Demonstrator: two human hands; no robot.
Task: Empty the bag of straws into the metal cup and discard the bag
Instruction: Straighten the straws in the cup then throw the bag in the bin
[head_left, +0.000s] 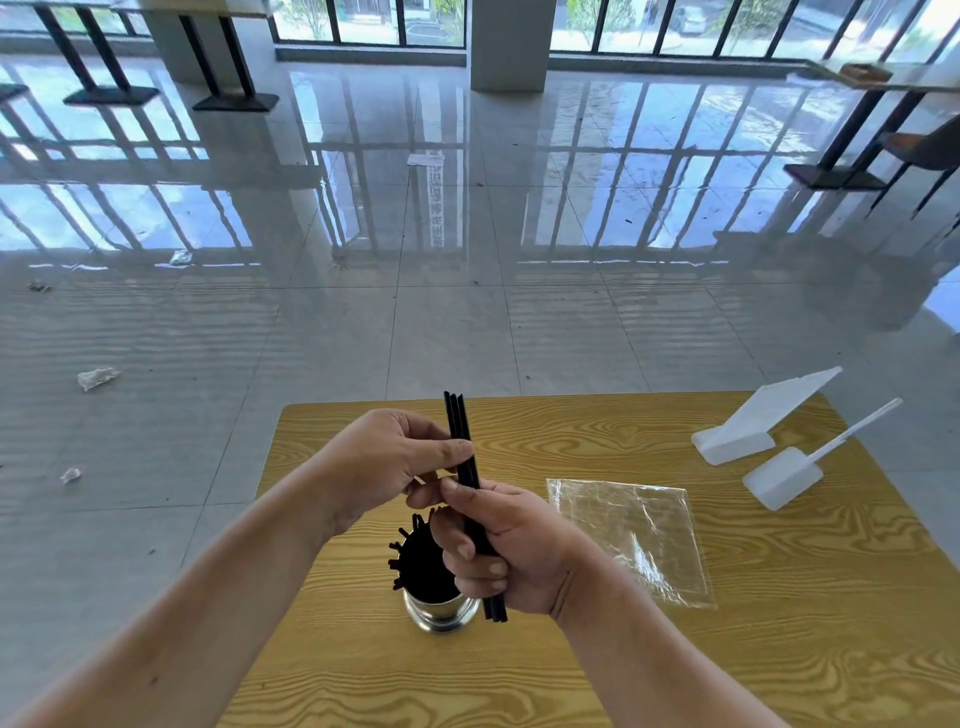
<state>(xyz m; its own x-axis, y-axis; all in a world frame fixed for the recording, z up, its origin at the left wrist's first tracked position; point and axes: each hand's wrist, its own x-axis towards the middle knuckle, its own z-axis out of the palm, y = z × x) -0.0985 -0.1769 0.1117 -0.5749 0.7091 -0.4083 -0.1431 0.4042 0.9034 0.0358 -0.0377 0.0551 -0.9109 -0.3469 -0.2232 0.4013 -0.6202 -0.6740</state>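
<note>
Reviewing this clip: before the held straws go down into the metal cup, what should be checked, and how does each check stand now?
1. Held straws gripped by both hands: ok; right hand wraps them, left hand pinches higher up.
2. Bundle over the metal cup: not ok; lower ends hang outside the rim, on its right.
3. Cup upright on the table: ok.
4. Room left among the straws in the cup: cannot tell.
5. Bag emptied: ok; it lies flat.
6. Bag discarded: not ok; still on the table.
</note>
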